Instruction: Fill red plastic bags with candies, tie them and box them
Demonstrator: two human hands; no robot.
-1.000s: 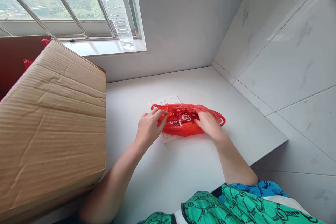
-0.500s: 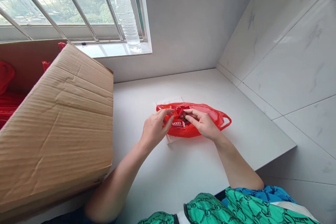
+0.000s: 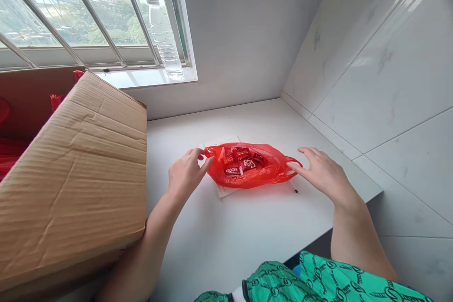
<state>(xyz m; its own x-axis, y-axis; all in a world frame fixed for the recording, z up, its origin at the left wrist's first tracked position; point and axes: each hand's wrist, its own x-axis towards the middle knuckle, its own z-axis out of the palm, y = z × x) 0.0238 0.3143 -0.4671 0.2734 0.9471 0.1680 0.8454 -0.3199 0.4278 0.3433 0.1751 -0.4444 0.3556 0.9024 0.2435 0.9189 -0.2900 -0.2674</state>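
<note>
A red plastic bag [image 3: 262, 179] lies on the white tabletop with its mouth spread. Several small red-wrapped packets [image 3: 242, 153] show inside it. My left hand [image 3: 184, 173] is at the bag's left handle, its thumb and fingertips pinching the plastic there. At the other end, my right hand [image 3: 323, 172] is open, thumb and fingers apart. Its thumb tip touches or nearly touches the right handle loop. A sheet of paper [image 3: 226, 192] is partly covered by the bag, and the dark tip of a thin pen-like stick [image 3: 296, 190] pokes out under its right side.
A large cardboard box [image 3: 102, 174] with red plastic inside stands on the left, close to my left forearm. A clear water bottle [image 3: 164, 40] is on the sill of the barred window. Tiled wall [image 3: 396, 89] bounds the table [image 3: 198, 245] on the right.
Both hands have left the packets inside the bag and moved apart, the left to the left handle, the right out to the right handle. The packets now lie uncovered; the view has shifted slightly.
</note>
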